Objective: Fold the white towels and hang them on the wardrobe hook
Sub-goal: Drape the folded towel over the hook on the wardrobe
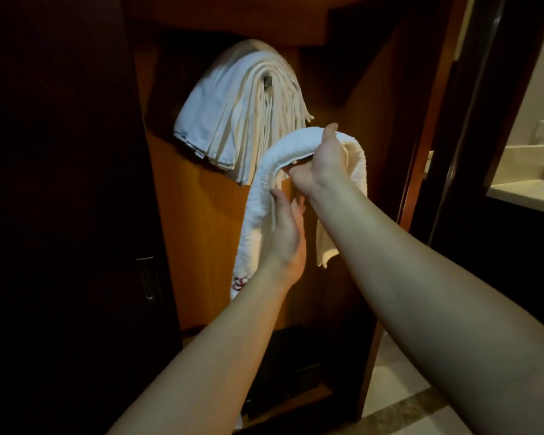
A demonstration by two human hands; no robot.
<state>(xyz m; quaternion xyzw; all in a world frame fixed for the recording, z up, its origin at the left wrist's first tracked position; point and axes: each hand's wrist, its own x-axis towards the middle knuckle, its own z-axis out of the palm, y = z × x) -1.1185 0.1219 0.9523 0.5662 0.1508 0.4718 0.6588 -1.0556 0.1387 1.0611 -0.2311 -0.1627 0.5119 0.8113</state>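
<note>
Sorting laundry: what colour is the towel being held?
White towel, seen in the head view.

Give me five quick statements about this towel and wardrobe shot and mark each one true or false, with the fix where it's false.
1. The right hand grips the folded white terry towel at its bend. True.
2. The stack of white folded towels lies on the floor. False: it hangs draped over the metal wardrobe hook.
3. The left hand rests flat against the hanging part of the terry towel. True.
4. The terry towel already hangs on the hook. False: it is held below and to the right of the stack.
5. The terry towel is plain all over. False: a red mark shows near its lower end.
</note>
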